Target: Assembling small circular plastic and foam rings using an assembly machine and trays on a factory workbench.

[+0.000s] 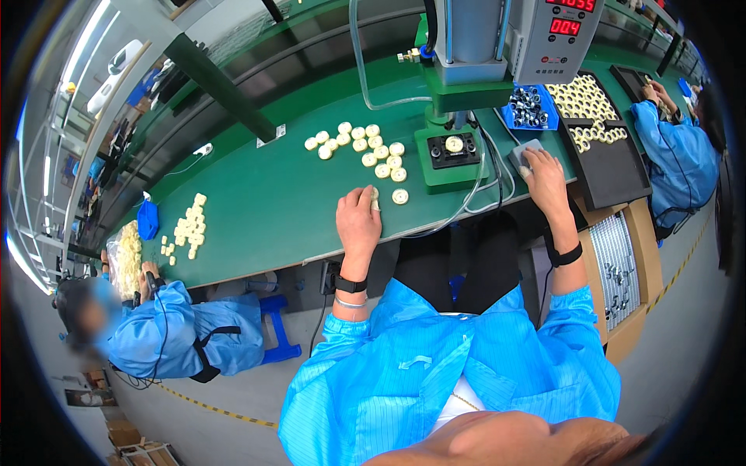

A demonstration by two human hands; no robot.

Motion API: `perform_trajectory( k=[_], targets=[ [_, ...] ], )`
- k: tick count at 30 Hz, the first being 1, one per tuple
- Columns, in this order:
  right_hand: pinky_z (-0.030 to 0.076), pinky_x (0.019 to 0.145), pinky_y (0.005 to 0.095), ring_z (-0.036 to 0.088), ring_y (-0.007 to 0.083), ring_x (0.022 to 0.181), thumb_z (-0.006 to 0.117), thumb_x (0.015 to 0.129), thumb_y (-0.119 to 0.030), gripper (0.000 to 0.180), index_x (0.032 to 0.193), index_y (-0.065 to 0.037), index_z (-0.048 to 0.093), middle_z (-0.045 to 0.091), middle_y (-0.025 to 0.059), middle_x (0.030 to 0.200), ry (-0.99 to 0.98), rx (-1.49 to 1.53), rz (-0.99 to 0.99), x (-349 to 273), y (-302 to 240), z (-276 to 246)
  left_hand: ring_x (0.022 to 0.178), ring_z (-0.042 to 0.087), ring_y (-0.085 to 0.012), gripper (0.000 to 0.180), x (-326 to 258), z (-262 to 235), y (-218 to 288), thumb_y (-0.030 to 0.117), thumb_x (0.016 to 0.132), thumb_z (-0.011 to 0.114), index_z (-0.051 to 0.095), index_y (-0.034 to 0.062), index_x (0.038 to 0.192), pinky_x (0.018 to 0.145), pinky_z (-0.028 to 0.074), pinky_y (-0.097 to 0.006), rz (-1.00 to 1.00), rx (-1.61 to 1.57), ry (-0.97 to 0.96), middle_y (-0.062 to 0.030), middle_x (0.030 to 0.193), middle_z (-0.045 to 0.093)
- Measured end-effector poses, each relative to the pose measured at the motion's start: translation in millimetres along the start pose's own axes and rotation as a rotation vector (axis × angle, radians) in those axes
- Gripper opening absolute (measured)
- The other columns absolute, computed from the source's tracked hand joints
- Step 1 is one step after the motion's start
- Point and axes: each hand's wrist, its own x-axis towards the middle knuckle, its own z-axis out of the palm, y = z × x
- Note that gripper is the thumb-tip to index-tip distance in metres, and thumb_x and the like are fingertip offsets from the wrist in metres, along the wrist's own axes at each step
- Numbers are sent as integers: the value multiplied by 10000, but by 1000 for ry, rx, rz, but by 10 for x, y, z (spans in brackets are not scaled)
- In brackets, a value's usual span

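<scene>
My left hand point(359, 224) rests at the front of the green bench, its fingers bent together round a cream round part point(375, 199) that is mostly covered. Just right of it lies a single cream disc point(400, 196); several more cream discs point(374, 142) are scattered behind. My right hand point(546, 182) lies with fingers stretched out over a small grey box point(525, 153), touching its near side. Between the hands stands a bench press point(468, 93) with a green base. One cream disc point(454, 144) sits in its black fixture point(435, 154), under the ram.
A blue bin point(509, 118) of small metal parts and a black tray point(602, 175) with cream rings stand at right. Below is a cardboard box point(649, 260). Co-workers sit at left and right. Clear tubing point(466, 206) and cables cross the bench beside the press.
</scene>
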Motion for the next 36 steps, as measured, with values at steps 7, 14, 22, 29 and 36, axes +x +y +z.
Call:
perform_trajectory(
  k=[7,14,22,29,36],
  targets=[
    [378,1025,549,516,333,1240,656,854,-146,384,1219,-44,593,599,143,1273,186,39,-14,-30,-103,60,929,581,-327,372,-6,0,-14,2,748,669,664,67,1114,813,494,-420,13,13,-14,-117,1067,637],
    [529,750,343,670,235,810,750,758,-158,473,1179,11,614,698,151,970,171,593,89,325,-464,-228,946,579,-330,376,5,-1,5,8,749,672,661,65,1121,819,494,-420,19,5,-18,-121,1079,633],
    [512,730,327,653,207,794,791,684,-212,462,1078,-5,665,695,130,973,-11,889,-53,952,-964,-140,981,578,-332,394,-8,28,-1,17,743,660,664,82,1132,857,484,-429,15,13,-30,-121,1100,635],
    [515,740,358,639,255,790,727,702,-132,356,1033,-7,685,656,133,892,-14,516,-89,813,-713,-229,980,566,-341,427,-9,32,-36,1,724,663,647,58,1147,855,476,-433,43,40,-76,-133,1113,621],
    [538,748,439,685,341,809,666,726,-199,252,927,-63,734,695,191,844,-1,-3,388,609,1641,-888,995,564,-334,441,15,33,10,-16,713,672,645,53,1148,859,475,-424,41,67,-76,-127,1115,619]
  ],
)
